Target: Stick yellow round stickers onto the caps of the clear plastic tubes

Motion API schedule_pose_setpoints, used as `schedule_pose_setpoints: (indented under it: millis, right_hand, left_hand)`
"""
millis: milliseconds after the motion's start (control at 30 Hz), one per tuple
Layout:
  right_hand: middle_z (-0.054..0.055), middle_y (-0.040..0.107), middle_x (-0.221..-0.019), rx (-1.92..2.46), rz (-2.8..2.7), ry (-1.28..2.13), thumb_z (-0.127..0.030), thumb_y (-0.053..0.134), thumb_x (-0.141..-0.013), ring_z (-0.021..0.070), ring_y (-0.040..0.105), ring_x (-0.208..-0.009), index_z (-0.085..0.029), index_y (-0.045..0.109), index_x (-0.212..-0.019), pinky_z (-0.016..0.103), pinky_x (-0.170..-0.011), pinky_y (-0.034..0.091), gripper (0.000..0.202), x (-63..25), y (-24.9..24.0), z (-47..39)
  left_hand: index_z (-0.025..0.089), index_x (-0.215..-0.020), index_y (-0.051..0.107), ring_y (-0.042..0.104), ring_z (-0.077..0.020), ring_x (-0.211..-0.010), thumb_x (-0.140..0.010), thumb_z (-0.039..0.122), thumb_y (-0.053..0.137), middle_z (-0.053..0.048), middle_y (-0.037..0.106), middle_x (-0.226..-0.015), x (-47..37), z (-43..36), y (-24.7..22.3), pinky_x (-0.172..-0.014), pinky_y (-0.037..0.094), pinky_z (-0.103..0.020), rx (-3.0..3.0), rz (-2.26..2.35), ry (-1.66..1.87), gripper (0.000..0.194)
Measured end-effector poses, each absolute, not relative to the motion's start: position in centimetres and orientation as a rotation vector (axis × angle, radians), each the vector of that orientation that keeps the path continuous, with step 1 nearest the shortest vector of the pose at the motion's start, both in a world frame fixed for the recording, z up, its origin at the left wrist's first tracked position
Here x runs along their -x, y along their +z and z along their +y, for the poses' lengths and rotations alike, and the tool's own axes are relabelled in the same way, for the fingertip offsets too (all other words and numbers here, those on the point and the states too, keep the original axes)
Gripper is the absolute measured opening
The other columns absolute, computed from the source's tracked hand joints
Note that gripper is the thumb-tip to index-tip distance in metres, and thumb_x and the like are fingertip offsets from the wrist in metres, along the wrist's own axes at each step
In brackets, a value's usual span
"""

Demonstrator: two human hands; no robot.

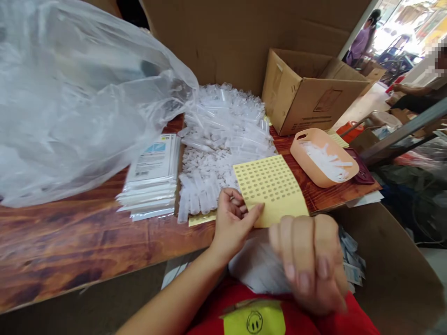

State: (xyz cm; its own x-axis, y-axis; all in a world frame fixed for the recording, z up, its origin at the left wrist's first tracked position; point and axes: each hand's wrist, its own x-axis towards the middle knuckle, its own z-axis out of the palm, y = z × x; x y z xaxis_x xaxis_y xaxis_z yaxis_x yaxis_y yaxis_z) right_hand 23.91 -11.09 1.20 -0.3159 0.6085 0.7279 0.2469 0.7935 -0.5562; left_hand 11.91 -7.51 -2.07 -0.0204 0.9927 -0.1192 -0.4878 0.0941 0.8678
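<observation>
Your left hand (231,223): pinches yellow rectangular paper sticker sheet (270,184), centre.
Your right hand (310,258): curled, lower right; can't tell if holding anything.

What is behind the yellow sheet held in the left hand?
Beyond the top edge of the yellow sheet are heaped translucent plastic pieces; wooden tabletop shows to its right. Whatever lies directly behind the sheet is covered and cannot be seen.

right hand (309,260): blurred | yellow sheet (270,186): bottom part-hidden | plastic bag (77,102): cut off left
</observation>
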Motion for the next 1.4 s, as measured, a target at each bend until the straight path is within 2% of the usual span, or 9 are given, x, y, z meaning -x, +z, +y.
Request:
schedule_pose_setpoints:
  millis: [67,167,300,500,633,867,1233,1300,1400]
  right_hand:
    - [-0.006,0.059,-0.052,0.519,-1.529,0.624,-0.041,0.059,-0.101,0.0145,0.049,-0.041,-0.030,0.063,-0.099,0.030,-0.046,0.045,0.012,-24.7,1.4,-9.9]
    - [-0.002,0.076,-0.075,0.513,-1.272,0.670,-0.026,0.074,-0.091,0.0141,0.065,-0.053,-0.027,0.073,-0.096,0.028,-0.048,0.053,0.005,-26.7,1.0,-8.6]
    - [0.001,0.080,-0.088,0.742,-1.231,0.427,-0.020,0.068,-0.094,0.0191,0.076,-0.070,-0.025,0.076,-0.103,0.034,-0.061,0.064,0.013,-28.7,-0.5,-7.4]
    - [0.004,0.079,-0.092,0.859,-1.745,-0.104,-0.005,0.073,-0.085,0.0202,0.075,-0.082,-0.025,0.073,-0.111,0.036,-0.074,0.062,0.033,-29.0,-0.2,-5.6]
    - [0.004,0.077,-0.090,0.863,-1.842,-0.115,-0.008,0.074,-0.086,0.0191,0.073,-0.080,-0.024,0.072,-0.109,0.036,-0.074,0.059,0.029,-28.5,0.2,-4.9]
    - [0.005,0.077,-0.092,0.881,-1.943,-0.057,-0.004,0.067,-0.087,0.0195,0.072,-0.081,-0.023,0.072,-0.109,0.037,-0.075,0.059,0.029,-28.3,0.8,-5.3]
    - [0.006,0.076,-0.089,0.951,-1.948,-0.011,-0.005,0.065,-0.087,0.0194,0.071,-0.080,-0.021,0.072,-0.102,0.036,-0.074,0.059,0.023,-28.7,1.1,-6.0]
    - [0.006,0.076,-0.089,0.988,-1.926,0.004,-0.006,0.067,-0.087,0.0195,0.071,-0.080,-0.023,0.072,-0.101,0.037,-0.075,0.059,0.022,-28.7,1.2,-6.1]
    - [0.004,0.077,-0.090,1.032,-1.914,0.005,-0.007,0.067,-0.087,0.0197,0.072,-0.079,-0.026,0.072,-0.101,0.037,-0.075,0.059,0.024,-28.8,1.2,-6.1]
  left_hand:
    - [0.026,-0.093,0.032,0.059,-0.0068,-0.058,-0.064,0.030,0.088,0.007,0.068,-0.082,-12.2,-6.9,-0.9,-0.053,0.047,-0.016,-0.665,0.881,1.377,0.064]
    - [0.026,-0.102,0.038,0.049,-0.0031,-0.048,-0.060,0.029,0.091,0.006,0.068,-0.087,-12.9,-5.9,0.3,-0.041,0.035,-0.014,-0.593,0.860,1.395,0.068]
    - [0.021,-0.103,0.052,0.042,-0.0007,-0.045,-0.061,0.029,0.090,0.005,0.066,-0.087,-14.0,-5.1,0.5,-0.037,0.032,-0.015,-0.590,0.809,1.344,0.058]
    - [0.015,-0.081,0.062,0.045,-0.0019,-0.042,-0.061,0.041,0.088,0.001,0.066,-0.076,-14.0,-4.9,-1.5,-0.034,0.034,-0.015,-0.610,0.887,1.246,0.042]
    - [0.015,-0.082,0.066,0.046,-0.0026,-0.040,-0.062,0.043,0.089,0.000,0.070,-0.079,-13.5,-5.1,-1.9,-0.033,0.039,-0.016,-0.626,0.854,1.235,0.042]
    - [0.015,-0.073,0.067,0.048,-0.0060,-0.037,-0.065,0.045,0.089,0.001,0.064,-0.060,-13.3,-5.4,-2.3,-0.034,0.043,-0.018,-0.675,0.817,1.221,0.038]
    - [0.016,-0.078,0.069,0.050,-0.0073,-0.034,-0.062,0.046,0.092,0.000,0.070,-0.063,-13.8,-5.6,-2.3,-0.032,0.044,-0.020,-0.728,0.867,1.246,0.041]
    - [0.017,-0.078,0.069,0.056,-0.0096,-0.040,-0.062,0.044,0.092,0.000,0.070,-0.065,-14.0,-5.7,-2.2,-0.036,0.048,-0.021,-0.738,0.885,1.271,0.040]
    - [0.017,-0.075,0.068,0.072,-0.0178,-0.067,-0.062,0.039,0.092,-0.002,0.072,-0.071,-14.1,-5.7,-2.0,-0.057,0.061,-0.026,-0.796,0.923,1.338,0.035]
